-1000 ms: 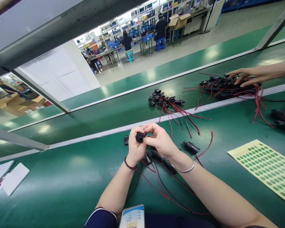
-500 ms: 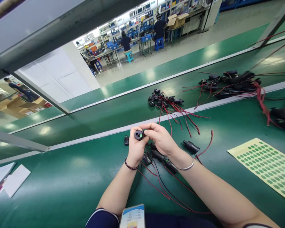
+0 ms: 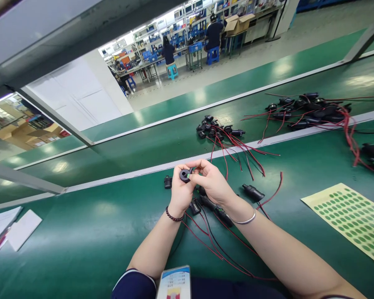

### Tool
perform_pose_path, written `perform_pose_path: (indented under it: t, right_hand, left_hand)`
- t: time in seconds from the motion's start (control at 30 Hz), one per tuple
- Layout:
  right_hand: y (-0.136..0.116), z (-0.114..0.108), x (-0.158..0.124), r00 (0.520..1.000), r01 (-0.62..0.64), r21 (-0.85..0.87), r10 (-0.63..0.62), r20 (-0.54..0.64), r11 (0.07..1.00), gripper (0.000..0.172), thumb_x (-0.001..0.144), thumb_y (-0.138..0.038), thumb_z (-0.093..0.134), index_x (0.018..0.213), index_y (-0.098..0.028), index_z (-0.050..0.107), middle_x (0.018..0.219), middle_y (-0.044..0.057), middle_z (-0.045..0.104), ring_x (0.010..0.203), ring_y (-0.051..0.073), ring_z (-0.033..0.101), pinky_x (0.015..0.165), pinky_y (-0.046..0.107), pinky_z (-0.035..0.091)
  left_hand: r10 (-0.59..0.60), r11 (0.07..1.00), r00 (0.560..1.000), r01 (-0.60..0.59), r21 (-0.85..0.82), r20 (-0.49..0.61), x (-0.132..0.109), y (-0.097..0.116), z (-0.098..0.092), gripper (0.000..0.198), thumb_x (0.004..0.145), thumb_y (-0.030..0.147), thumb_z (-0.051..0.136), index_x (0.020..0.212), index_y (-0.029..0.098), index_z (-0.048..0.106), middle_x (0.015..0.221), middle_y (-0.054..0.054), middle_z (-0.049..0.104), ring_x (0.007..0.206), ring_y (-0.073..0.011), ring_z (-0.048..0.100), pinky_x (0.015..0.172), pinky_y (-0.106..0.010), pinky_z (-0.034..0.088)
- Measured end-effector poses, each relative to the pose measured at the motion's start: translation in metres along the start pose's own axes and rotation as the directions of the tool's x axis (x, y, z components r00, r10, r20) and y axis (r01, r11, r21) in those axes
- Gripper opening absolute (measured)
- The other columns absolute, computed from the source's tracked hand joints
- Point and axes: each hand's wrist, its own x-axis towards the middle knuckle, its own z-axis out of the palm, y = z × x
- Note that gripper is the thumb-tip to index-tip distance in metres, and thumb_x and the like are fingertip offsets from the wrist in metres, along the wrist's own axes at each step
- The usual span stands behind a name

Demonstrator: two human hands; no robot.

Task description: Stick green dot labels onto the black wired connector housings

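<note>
My left hand [image 3: 180, 192] grips a small round black part [image 3: 185, 175] just above the green belt [image 3: 81, 236]. A green dot shows at the part's right edge, under the pinched fingertips of my right hand [image 3: 212, 182]. Red and black wires [image 3: 212, 245] trail from under my hands toward me. More black connectors [image 3: 216, 211] lie under my right wrist, and one black plug [image 3: 253, 192] lies to the right. A small black piece [image 3: 167, 182] sits left of my left hand.
A yellow sheet of green dot stickers [image 3: 345, 216] lies at right. Two heaps of black parts with red wires [image 3: 220, 131] [image 3: 308, 111] rest on the far belt. Papers [image 3: 15, 228] lie at far left, a phone [image 3: 173, 284] in my lap. Seated people work at distant benches.
A co-worker's hand over the far right heap a second ago has gone. A green dot appeared on the face of the black part; my right fingers now pinch at it.
</note>
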Motion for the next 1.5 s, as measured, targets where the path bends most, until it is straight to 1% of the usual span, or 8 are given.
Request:
perform_pose_path:
  t: [0.23,0.4,0.5,0.67,0.97,1.1,1.23,1.5]
  right_hand:
    - [0.006,0.002,0.000,0.999,-0.046,0.097,0.045,0.012,0.994,0.025,0.056,-0.015,0.063,0.081,-0.020,0.062,0.081,-0.001,0.063,0.068,0.012,0.052,0.070,0.029,0.046]
    - [0.010,0.007,-0.001,0.998,-0.055,0.159,0.056,-0.003,0.986,0.025,0.057,-0.015,0.066,0.081,-0.020,0.064,0.084,0.000,0.065,0.069,0.012,0.054,0.072,0.029,0.046]
    - [0.007,0.008,-0.001,0.999,-0.050,0.171,0.051,-0.005,0.984,0.023,0.058,-0.016,0.069,0.081,-0.020,0.066,0.082,-0.001,0.066,0.067,0.012,0.053,0.072,0.029,0.046]
    - [-0.002,0.004,-0.001,0.985,-0.153,0.279,0.124,0.117,0.948,0.023,0.062,-0.019,0.062,0.084,-0.020,0.069,0.081,0.000,0.068,0.072,0.013,0.058,0.072,0.029,0.047]
    - [-0.004,-0.002,0.000,0.990,-0.125,0.154,0.112,0.090,0.980,0.027,0.063,-0.020,0.064,0.090,-0.019,0.068,0.074,-0.002,0.067,0.067,0.012,0.057,0.068,0.028,0.045]
    - [-0.004,-0.001,-0.001,0.993,-0.091,0.111,0.082,0.081,0.990,0.024,0.065,-0.020,0.066,0.089,-0.019,0.064,0.073,-0.002,0.065,0.066,0.012,0.057,0.068,0.028,0.046]
    - [-0.003,-0.001,-0.002,0.994,-0.055,0.110,0.045,0.098,0.992,0.025,0.064,-0.016,0.065,0.088,-0.019,0.062,0.079,-0.001,0.065,0.067,0.012,0.058,0.070,0.029,0.048]
    - [-0.004,-0.002,-0.001,0.993,-0.077,0.140,0.063,0.101,0.987,0.026,0.060,-0.014,0.066,0.085,-0.019,0.061,0.082,-0.001,0.065,0.069,0.012,0.058,0.070,0.028,0.048]
  left_hand:
    - [0.181,0.958,0.982,-0.163,0.236,-0.060,-0.004,0.002,0.002,0.022,0.072,0.020,0.067,0.085,0.021,0.049,0.081,0.002,0.052,0.072,-0.0120,0.051,0.069,-0.025,0.043]
    - [0.249,0.926,0.964,-0.206,0.316,-0.099,-0.005,0.002,0.001,0.022,0.072,0.013,0.063,0.088,0.021,0.051,0.086,0.001,0.054,0.078,-0.0136,0.053,0.073,-0.027,0.044]
    - [0.191,0.956,0.977,-0.163,0.243,-0.097,-0.003,0.004,0.000,0.023,0.071,0.015,0.067,0.085,0.021,0.050,0.082,0.002,0.052,0.073,-0.0120,0.051,0.070,-0.025,0.043]
    - [0.015,0.999,0.998,-0.013,0.030,-0.053,0.000,0.006,-0.003,0.031,0.068,0.019,0.074,0.085,0.021,0.048,0.079,0.005,0.049,0.068,-0.0085,0.046,0.066,-0.022,0.040]
    - [-0.086,0.991,0.995,0.091,-0.095,0.058,0.000,0.016,-0.004,0.037,0.059,0.009,0.066,0.089,0.021,0.048,0.080,0.005,0.050,0.071,-0.0088,0.047,0.066,-0.021,0.038]
    - [-0.067,0.997,0.997,0.065,0.035,0.046,-0.002,0.018,-0.003,0.035,0.064,0.014,0.070,0.089,0.021,0.047,0.078,0.005,0.048,0.069,-0.0094,0.046,0.066,-0.022,0.038]
    - [0.027,0.983,0.999,-0.031,0.182,0.024,-0.002,0.019,-0.001,0.029,0.068,0.017,0.070,0.085,0.020,0.047,0.079,0.004,0.047,0.070,-0.0097,0.045,0.067,-0.023,0.038]
    - [0.162,0.920,0.985,-0.171,0.353,0.054,-0.003,0.015,-0.004,0.022,0.072,0.014,0.064,0.086,0.020,0.048,0.080,0.003,0.050,0.071,-0.0115,0.048,0.066,-0.025,0.039]
